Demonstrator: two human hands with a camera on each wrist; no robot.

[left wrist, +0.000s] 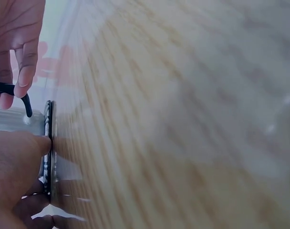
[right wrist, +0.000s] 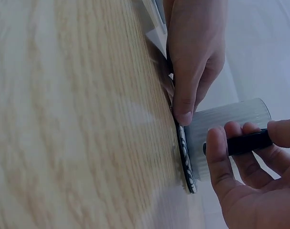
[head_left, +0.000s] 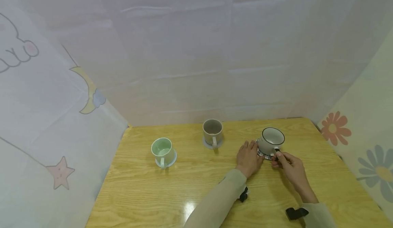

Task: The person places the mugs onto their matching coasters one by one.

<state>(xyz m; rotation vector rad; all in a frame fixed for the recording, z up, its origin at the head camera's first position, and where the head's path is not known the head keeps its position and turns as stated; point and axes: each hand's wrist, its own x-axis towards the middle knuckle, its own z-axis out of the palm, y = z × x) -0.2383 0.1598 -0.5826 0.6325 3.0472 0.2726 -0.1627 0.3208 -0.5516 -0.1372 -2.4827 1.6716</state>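
Observation:
At the right of the table, a white mug (head_left: 271,141) with a dark rim and black handle stands upright on a checked coaster (head_left: 264,156). My right hand (head_left: 291,171) pinches the mug's black handle (right wrist: 250,142) between thumb and fingers. Lying low beside the coaster's left side, my left hand (head_left: 249,159) has its fingers fairly straight, and its thumb (right wrist: 185,107) touches the coaster's edge. In the left wrist view the coaster (left wrist: 48,148) appears edge-on, with the mug partly hidden behind the left hand.
A grey-brown mug (head_left: 212,132) stands on a round grey coaster (head_left: 208,145) at the back middle. Further left, a light green mug (head_left: 162,152) sits on a pale coaster (head_left: 174,160). Patterned cloth walls (head_left: 196,67) enclose the wooden table (head_left: 147,197) at back and sides.

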